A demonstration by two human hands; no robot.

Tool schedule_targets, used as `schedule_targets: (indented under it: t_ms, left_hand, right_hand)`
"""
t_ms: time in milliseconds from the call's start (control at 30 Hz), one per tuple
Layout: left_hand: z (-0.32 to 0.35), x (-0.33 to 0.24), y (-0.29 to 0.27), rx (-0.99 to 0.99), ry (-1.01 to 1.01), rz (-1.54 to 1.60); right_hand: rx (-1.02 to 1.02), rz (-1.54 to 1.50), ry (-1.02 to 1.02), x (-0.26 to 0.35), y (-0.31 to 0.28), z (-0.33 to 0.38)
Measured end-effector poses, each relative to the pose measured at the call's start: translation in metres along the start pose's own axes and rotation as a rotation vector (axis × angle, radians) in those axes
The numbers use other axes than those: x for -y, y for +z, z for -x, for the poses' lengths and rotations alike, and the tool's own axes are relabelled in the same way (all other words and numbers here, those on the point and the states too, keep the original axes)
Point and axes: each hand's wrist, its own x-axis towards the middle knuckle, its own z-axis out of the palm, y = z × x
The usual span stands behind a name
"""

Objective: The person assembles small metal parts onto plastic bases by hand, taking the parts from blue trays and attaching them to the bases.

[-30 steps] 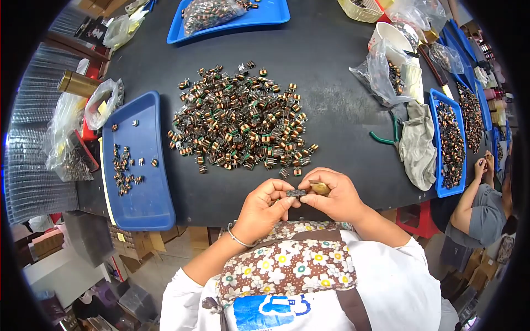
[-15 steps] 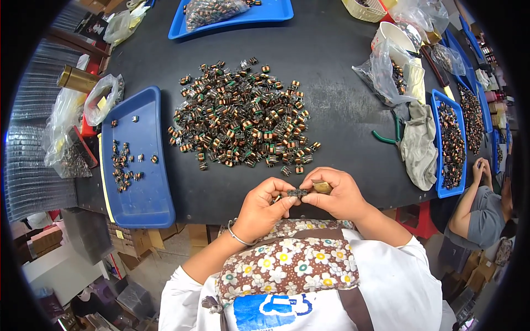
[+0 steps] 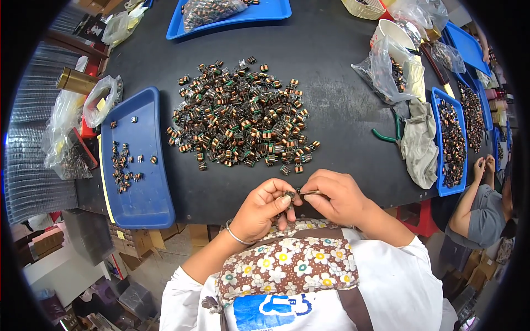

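Note:
Close to the table's front edge, my left hand [image 3: 256, 211] pinches a small wire-wound coil [image 3: 289, 196] between thumb and fingers. Beside it, my right hand [image 3: 341, 197] is closed on a thin, flat metal piece [image 3: 311, 192], seen edge-on, its tip pointing at the coil. Whether tip and coil touch I cannot tell. Beyond both hands lies a wide heap of copper-wound coils [image 3: 237, 118] with dark and green parts. At the left, a blue tray [image 3: 146, 204] holds a scatter of the same coils.
A grey cloth [image 3: 419, 146] and green-handled pliers [image 3: 386, 135] lie to the right, by a blue tray [image 3: 445, 191] full of coils. At the back stands another blue tray [image 3: 270, 12] with a bagged load. Plastic bags [image 3: 383, 77] flank the table. A co-worker's hands [image 3: 485, 165] show far right.
The metal piece in my right hand has turned from showing its broad brass-coloured face to edge-on. My left hand has tilted the coil upward, and the fingertips have drawn slightly apart.

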Motion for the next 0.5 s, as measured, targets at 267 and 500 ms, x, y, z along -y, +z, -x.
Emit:
schedule_targets:
  t_ms: [267,500]
  left_hand:
    - [0.0034,-0.0006,0.0018,-0.020,0.025,-0.380]
    - [0.0084,-0.0030,-0.0024,-0.027,0.025,-0.326]
  right_hand:
    - [0.144,0.229,-0.102,-0.0035,-0.0052,0.0010]
    - [0.350,0.084,0.063,-0.0008,-0.0110,-0.0016]
